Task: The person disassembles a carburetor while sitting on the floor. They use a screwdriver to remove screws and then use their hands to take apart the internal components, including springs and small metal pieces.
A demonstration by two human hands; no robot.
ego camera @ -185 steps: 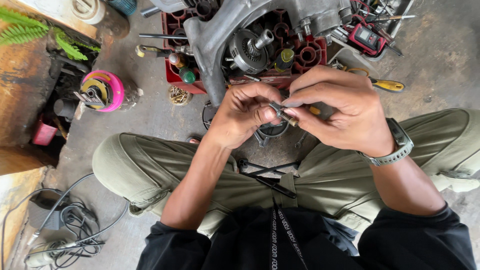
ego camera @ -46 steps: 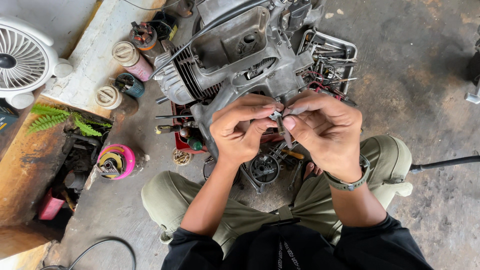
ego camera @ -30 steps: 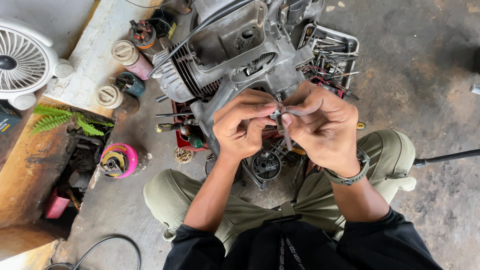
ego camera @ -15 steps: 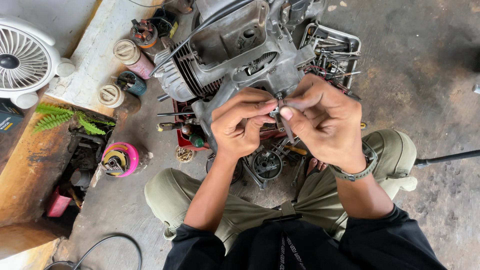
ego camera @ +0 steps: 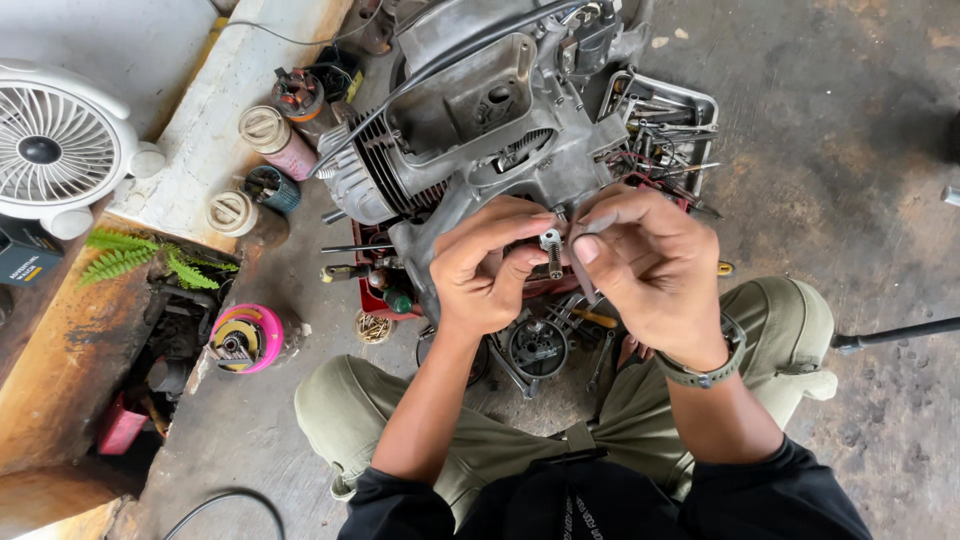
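Pinching a small threaded bolt [ego camera: 552,252] between left hand [ego camera: 490,270] and right hand [ego camera: 650,270], both hands lift it above the engine block [ego camera: 470,130] for close viewing.

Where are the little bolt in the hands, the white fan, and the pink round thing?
bolt [ego camera: 552,252], head view, on its threaded shaft.
white fan [ego camera: 45,150], head view, on its front grille.
pink round thing [ego camera: 243,338], head view, on its top face.

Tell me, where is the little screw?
In the head view's middle, the screw is pinched between the left hand and right hand, just below the grey engine.
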